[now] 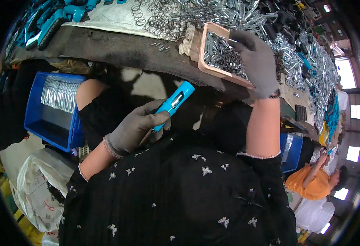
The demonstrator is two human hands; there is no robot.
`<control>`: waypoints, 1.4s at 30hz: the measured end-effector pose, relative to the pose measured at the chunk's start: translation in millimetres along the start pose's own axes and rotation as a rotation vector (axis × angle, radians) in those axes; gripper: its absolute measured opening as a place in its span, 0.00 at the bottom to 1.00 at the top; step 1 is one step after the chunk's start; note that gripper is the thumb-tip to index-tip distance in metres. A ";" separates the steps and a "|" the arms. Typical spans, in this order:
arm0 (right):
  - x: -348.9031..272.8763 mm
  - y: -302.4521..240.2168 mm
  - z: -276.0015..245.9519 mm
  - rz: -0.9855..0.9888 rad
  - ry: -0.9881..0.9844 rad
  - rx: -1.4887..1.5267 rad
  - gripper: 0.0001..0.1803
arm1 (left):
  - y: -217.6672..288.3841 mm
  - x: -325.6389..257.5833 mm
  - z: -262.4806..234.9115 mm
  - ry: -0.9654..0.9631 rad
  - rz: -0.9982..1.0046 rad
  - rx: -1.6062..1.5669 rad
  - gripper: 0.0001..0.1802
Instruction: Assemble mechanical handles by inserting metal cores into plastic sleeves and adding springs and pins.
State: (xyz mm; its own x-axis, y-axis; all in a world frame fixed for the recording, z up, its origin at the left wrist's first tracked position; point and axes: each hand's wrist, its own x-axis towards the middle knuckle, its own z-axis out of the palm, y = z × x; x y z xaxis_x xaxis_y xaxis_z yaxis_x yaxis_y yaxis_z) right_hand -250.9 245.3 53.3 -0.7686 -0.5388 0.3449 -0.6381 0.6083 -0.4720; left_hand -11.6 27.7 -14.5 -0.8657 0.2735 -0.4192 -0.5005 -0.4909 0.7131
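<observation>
My left hand (pixel 135 128), in a grey work glove, is closed around a turquoise plastic handle (pixel 176 101). The handle tilts up to the right, and a dark slot near its upper end shows a shiny metal piece inside. My right hand (pixel 257 61), gloved the same way, is over a shallow tan tray (pixel 227 76) on the bench. Its fingers are bent together at the tray's upper right side. A small shiny bit shows at the fingertips, too small to name. Small metal pins (pixel 219 51) and darker small parts fill the tray.
Wire springs (pixel 159 18) and heaped metal parts (pixel 311 82) cover the bench (pixel 118 47). Turquoise-and-black handles (pixel 50 26) lie at the far left. A blue bin (pixel 50 121) with metal strips stands at left. Another person in orange (pixel 311 182) works at right.
</observation>
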 end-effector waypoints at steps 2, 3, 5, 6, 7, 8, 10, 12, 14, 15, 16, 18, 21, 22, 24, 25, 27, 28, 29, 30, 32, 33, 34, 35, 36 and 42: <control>-16.6 -39.0 -12.1 0.226 0.055 0.486 0.13 | 1.5 -1.1 -0.3 0.008 -0.007 -0.017 0.29; -28.5 -51.7 -13.4 0.228 0.050 0.486 0.13 | 2.1 -2.2 -0.2 0.013 -0.013 -0.025 0.27; -51.4 -72.9 -12.6 0.379 -0.189 0.918 0.17 | -0.7 -0.6 -4.0 -0.003 -0.010 -0.045 0.26; -60.3 -77.6 -4.2 0.338 -0.267 0.928 0.18 | -2.2 0.2 -6.0 -0.014 -0.003 -0.062 0.25; -69.2 -78.9 6.9 0.297 -0.344 0.937 0.19 | -2.1 0.6 -6.5 -0.010 -0.006 -0.065 0.25; -77.3 -80.1 16.5 0.301 -0.343 0.936 0.19 | 0.0 0.4 -5.9 0.004 -0.028 -0.058 0.24; -89.9 -81.0 34.4 0.234 -0.367 0.924 0.17 | 0.6 0.8 -5.4 0.020 -0.053 -0.053 0.23; -94.7 -83.6 42.9 0.224 -0.355 0.828 0.15 | -0.8 1.1 -5.0 0.091 -0.042 -0.062 0.22; -97.0 -84.9 47.7 0.258 -0.345 0.720 0.14 | -1.0 1.6 -5.8 0.069 -0.031 -0.059 0.22; -98.3 -83.1 50.5 0.259 -0.344 0.719 0.14 | -1.2 1.7 -6.4 0.050 -0.019 -0.055 0.22; -99.2 -80.2 53.8 0.141 -0.316 0.619 0.13 | -1.9 1.7 -7.4 0.051 -0.019 -0.055 0.22; -98.1 -78.4 55.6 0.024 -0.285 0.517 0.13 | -3.4 1.7 -9.6 0.044 -0.048 -0.037 0.23; -97.1 -79.1 54.8 -0.337 -0.183 0.216 0.12 | -4.4 2.8 -7.7 0.084 -0.041 0.022 0.23; -99.0 -83.9 51.1 -0.413 -0.201 0.167 0.12 | -5.4 4.5 -7.8 0.076 -0.039 0.026 0.23; -104.7 -84.2 54.6 -0.513 -0.188 0.161 0.12 | -10.2 7.1 -10.8 0.016 0.079 0.114 0.25; -104.6 -82.3 54.2 -0.507 -0.177 0.142 0.12 | -9.8 7.5 -10.1 -0.004 0.083 0.121 0.25; -103.5 -79.9 51.6 -0.473 -0.241 0.282 0.12 | -11.4 4.0 -9.3 0.017 0.060 0.173 0.28; -104.6 -78.5 51.6 -0.496 -0.249 0.261 0.11 | -10.7 3.5 -7.6 -0.012 0.066 0.181 0.28; -106.4 -76.7 54.3 -0.490 -0.239 0.245 0.11 | -9.7 0.2 -5.6 0.013 0.056 0.183 0.28; -108.3 -74.7 57.4 -0.503 -0.218 0.287 0.11 | -8.8 -1.1 -3.6 0.039 0.045 0.185 0.29; -114.9 -70.4 65.0 -0.530 -0.174 0.316 0.11 | -8.2 -1.5 -3.7 0.017 0.008 0.160 0.28; -118.0 -69.1 64.4 -0.526 -0.167 0.306 0.11 | -7.7 0.1 -2.4 0.013 -0.031 0.129 0.28; -121.0 -70.1 65.1 -0.532 -0.204 0.277 0.12 | -7.5 -0.1 -0.9 0.010 -0.032 0.132 0.28; -122.6 -70.8 65.0 -0.537 -0.242 0.250 0.12 | -7.3 -0.3 1.1 0.009 -0.045 0.162 0.28; -122.6 -71.1 63.6 -0.536 -0.239 0.249 0.12 | -7.4 -0.9 2.3 0.009 -0.058 0.190 0.28; -110.8 -43.7 56.2 -0.338 -0.174 0.223 0.21 | 3.0 -5.4 14.9 -0.089 0.092 0.373 0.30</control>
State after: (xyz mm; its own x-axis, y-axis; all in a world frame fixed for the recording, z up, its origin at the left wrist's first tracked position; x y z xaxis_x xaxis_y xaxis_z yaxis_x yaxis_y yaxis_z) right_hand -135.3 245.6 -9.9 -0.4874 -0.7874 0.3774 -0.8124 0.2506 -0.5264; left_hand -8.6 37.0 -1.7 -0.8966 0.3212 -0.3050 -0.3757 -0.1868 0.9077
